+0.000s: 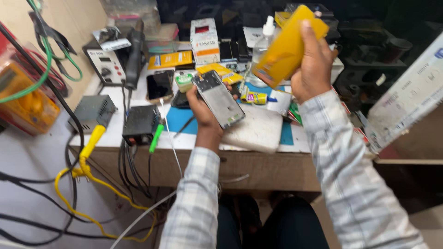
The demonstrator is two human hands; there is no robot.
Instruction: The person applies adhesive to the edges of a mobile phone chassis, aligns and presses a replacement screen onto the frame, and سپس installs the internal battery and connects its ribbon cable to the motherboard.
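left hand [201, 108] grips phone frame [218, 98]; right hand [313, 69] raised, tilting yellow box [288, 45].

Your left hand [199, 109] grips a bare phone frame [218, 99] at the centre of the frame, tilted above a white slab [258, 131] on the blue mat [181, 119]. Your right hand [314, 64] lifts a yellow box [286, 46] at upper right. A dark phone [159, 85] lies left of centre; a yellow multimeter [25, 103] sits at the far left.
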